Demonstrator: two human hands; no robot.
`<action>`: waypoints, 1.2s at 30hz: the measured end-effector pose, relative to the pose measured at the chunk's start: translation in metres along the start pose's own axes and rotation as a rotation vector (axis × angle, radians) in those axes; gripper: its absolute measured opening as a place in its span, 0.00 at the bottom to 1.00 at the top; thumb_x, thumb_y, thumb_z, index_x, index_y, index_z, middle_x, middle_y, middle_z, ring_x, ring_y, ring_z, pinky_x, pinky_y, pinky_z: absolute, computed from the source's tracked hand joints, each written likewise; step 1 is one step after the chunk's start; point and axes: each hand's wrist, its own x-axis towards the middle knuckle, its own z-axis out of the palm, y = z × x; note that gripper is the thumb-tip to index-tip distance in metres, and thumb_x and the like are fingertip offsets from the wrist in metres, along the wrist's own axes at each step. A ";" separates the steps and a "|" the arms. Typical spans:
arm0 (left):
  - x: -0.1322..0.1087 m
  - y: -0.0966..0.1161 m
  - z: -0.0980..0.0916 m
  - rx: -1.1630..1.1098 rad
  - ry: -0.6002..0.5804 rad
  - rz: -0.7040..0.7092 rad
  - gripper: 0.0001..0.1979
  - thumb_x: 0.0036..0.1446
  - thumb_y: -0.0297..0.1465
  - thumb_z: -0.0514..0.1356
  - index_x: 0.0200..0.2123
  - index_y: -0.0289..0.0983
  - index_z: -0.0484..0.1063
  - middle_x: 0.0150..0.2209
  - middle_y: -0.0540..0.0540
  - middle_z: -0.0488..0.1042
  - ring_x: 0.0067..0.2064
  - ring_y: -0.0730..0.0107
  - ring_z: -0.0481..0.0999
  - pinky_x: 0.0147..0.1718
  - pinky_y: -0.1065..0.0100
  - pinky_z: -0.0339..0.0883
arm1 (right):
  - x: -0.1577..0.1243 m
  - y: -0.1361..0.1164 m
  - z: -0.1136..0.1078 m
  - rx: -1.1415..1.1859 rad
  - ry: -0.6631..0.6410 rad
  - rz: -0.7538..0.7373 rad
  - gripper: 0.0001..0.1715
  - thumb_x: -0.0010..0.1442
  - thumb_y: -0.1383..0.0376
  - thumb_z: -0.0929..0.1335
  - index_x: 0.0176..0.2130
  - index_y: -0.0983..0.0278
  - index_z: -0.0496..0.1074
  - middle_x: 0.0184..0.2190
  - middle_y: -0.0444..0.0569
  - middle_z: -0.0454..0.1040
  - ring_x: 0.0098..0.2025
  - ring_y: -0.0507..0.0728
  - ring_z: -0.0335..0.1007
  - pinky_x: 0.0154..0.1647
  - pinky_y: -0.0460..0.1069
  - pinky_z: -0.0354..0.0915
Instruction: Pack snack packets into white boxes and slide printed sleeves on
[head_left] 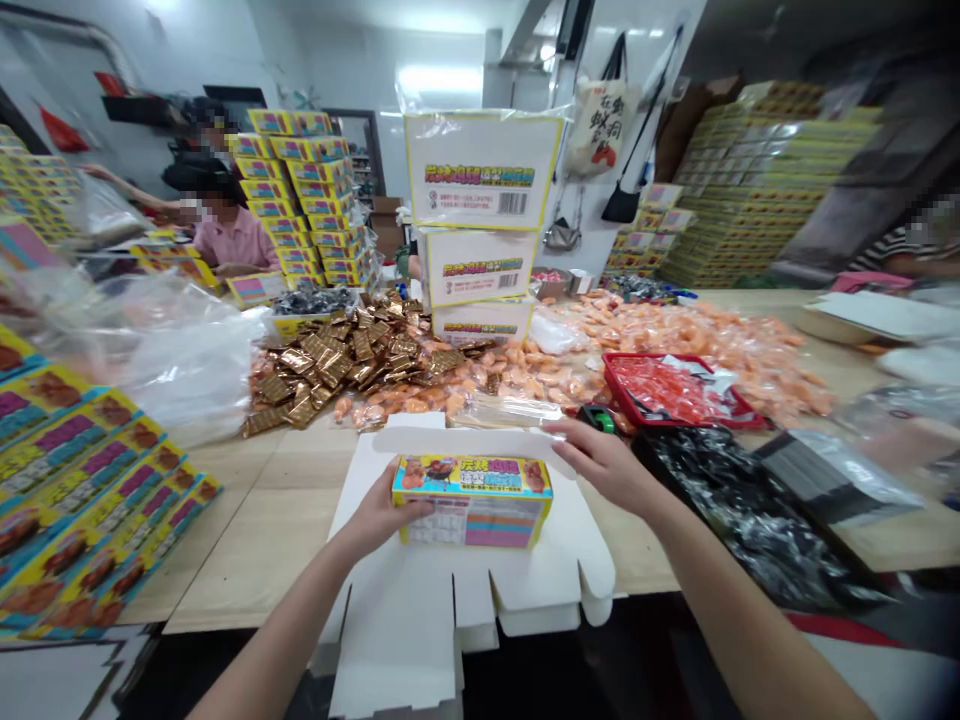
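A small yellow and blue printed box (pixel 471 500) sits on flat white cardboard blanks (pixel 405 590) at the table's front. My left hand (pixel 382 510) grips its left end, thumb across the front face. Behind the box's top edge a long white flap (pixel 457 440) shows. My right hand (pixel 592 460) is at the back right corner, fingers bent and close together, their tips by the flap's right end. Whether they pinch the flap or something small I cannot make out. Just beyond lie clear-wrapped sticks (pixel 502 408).
Brown-gold sachets (pixel 322 365) and orange wrapped pieces (pixel 720 345) are heaped behind. White cartons (pixel 484 180) stand stacked at centre. Finished-looking boxes (pixel 97 490) are piled left. A red tray (pixel 675 390) and black tray (pixel 757 520) lie right. Co-workers (pixel 232 235) sit across the table.
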 end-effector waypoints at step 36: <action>-0.005 0.093 -0.006 1.258 0.204 0.144 0.22 0.58 0.26 0.52 0.56 0.34 0.68 0.54 0.36 0.73 0.53 0.53 0.73 0.50 0.57 0.66 | -0.041 0.006 0.075 -0.634 0.391 -0.444 0.30 0.66 0.58 0.63 0.62 0.66 0.54 0.42 0.58 0.75 0.39 0.64 0.74 0.36 0.56 0.72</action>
